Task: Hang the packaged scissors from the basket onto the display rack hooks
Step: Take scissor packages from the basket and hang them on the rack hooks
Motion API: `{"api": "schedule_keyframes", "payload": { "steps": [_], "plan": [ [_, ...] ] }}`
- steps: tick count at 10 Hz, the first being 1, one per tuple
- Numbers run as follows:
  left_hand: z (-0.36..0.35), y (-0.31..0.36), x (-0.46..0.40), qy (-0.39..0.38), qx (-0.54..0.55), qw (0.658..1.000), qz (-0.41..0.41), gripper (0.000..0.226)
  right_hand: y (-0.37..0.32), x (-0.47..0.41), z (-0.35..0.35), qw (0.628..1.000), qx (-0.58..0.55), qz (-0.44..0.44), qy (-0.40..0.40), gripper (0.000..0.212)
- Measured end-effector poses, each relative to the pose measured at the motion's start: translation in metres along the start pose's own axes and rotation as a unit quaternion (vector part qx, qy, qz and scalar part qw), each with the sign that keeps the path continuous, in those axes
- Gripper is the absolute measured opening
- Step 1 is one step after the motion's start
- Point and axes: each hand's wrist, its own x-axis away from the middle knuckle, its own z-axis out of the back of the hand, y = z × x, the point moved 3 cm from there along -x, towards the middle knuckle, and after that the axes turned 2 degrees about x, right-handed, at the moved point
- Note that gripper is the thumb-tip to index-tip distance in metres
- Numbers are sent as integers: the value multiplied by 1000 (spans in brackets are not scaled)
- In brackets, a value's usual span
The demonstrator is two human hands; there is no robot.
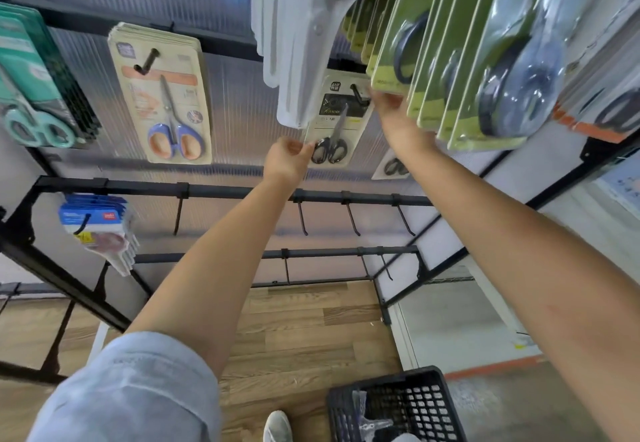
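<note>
Both hands are up at the rack now, working one pack of scissors (335,119) onto a hook (358,94). The left hand (287,161) pinches the pack's lower left corner, fingers curled tight on the card edge. The right hand (388,109) is at the top right corner, right beside the hook; its fingers seem to grip the card's upper edge, though the green packs (436,71) hanging just to the right partly hide them.

Here's what matters: the pack's long axis runs up and down, slightly tilted, with the hanging hole at the top and the scissor handles at the bottom. The hook's black tip already shows through the top of the card, so the pack looks threaded on, or very nearly so. The right hand is the nearer one to the hook, so I'd judge it steers the card back along the hook while the left steadies the bottom.

The pack itself: a pale card with a dark label panel in the middle, black-handled scissors under clear plastic, blades pointing up towards the hook.

Down near the floor on the right, the black basket (433,386) holds at least one more clear-wrapped item, so there's probably more to hang. Bare hooks (303,220) wait on the lower rail (221,189), and a stack of orange-and-blue scissors (175,130) hangs further left.
</note>
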Motion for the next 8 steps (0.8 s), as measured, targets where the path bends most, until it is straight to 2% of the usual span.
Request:
{"api": "schedule_keyframes", "payload": {
  "steps": [1,2,3,4,5,6,7,8],
  "plan": [
    [6,-3,11,48,-106,992,-49,40,6,36,9,995,58,36,77,39],
    [9,-3,31,53,-254,956,-141,32,10,66,8,981,152,90,80,42],
    [5,4,56,-8,-376,890,-257,33,17,100,4,973,191,106,79,46],
    [-3,11,86,-78,-445,831,-325,35,22,139,-5,970,222,81,61,50],
    [-12,5,123,-175,-478,787,-348,45,30,187,-14,970,238,36,32,52],
    [-32,-4,163,-270,-478,759,-351,56,45,246,-17,972,230,-45,21,51],
    [-62,-20,209,-337,-477,721,-372,58,70,313,-9,960,243,-138,13,52],
    [-99,-39,268,-405,-461,665,-426,58,101,382,9,935,276,-223,3,54]
  ]
}}
